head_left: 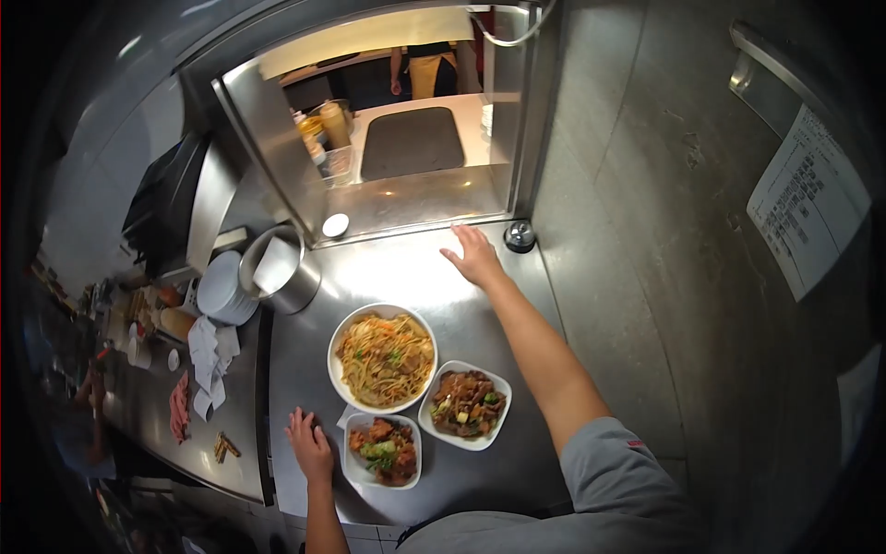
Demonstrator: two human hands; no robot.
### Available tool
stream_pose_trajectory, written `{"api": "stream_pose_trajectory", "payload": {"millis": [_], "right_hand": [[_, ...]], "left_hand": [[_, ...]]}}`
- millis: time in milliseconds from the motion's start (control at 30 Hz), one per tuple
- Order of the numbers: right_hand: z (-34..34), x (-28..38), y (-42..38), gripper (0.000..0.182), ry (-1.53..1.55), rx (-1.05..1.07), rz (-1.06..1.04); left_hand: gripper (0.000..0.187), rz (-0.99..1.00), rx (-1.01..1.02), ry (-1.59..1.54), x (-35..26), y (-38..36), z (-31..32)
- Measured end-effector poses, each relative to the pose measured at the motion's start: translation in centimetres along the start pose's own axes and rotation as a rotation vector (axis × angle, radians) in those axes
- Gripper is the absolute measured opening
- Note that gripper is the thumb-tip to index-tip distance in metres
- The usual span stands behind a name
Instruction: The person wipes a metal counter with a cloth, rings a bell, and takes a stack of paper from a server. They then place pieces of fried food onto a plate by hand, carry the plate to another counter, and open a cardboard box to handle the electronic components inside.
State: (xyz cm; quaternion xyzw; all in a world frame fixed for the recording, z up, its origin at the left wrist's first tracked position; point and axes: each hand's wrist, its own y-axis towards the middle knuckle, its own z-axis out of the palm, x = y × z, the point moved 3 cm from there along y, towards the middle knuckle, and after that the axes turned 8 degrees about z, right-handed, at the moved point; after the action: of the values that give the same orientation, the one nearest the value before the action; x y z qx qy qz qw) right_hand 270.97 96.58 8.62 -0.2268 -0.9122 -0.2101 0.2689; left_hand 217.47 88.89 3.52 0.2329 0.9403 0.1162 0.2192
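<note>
My right hand (476,256) reaches forward over the steel counter, fingers apart and holding nothing, just left of a silver call bell (520,236). Near the counter's left edge, my left hand (308,445) has its fingers spread beside a square white bowl of saucy fried pieces with green garnish (382,451). Behind that bowl stands a round white bowl of noodles (386,358). To its right is a second square white bowl of glazed dark pieces with green vegetables (465,404). Neither hand touches a bowl.
A serving window (388,198) opens ahead, with a dark tray (413,143), sauce bottles (334,125) and a person (430,69) beyond. A steel pot (293,282) and stacked white plates (224,291) stand left. Crumpled white cloth or paper (210,360) and clothespins (225,448) lie on the side counter.
</note>
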Motion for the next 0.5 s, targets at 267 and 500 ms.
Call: {"api": "stream_pose_trajectory", "payload": {"millis": [267,500], "right_hand": [[2.0,-4.4,-2.8,0.065,-0.255,0.112,0.012],[1.9,-4.5,-2.9,0.063,-0.238,0.088,-0.005]], "left_hand": [[0.033,-0.017,0.071,0.052,-1.5,0.4,0.3],[0.033,-0.045,0.054,0.086,-1.1,0.4,0.3]]}}
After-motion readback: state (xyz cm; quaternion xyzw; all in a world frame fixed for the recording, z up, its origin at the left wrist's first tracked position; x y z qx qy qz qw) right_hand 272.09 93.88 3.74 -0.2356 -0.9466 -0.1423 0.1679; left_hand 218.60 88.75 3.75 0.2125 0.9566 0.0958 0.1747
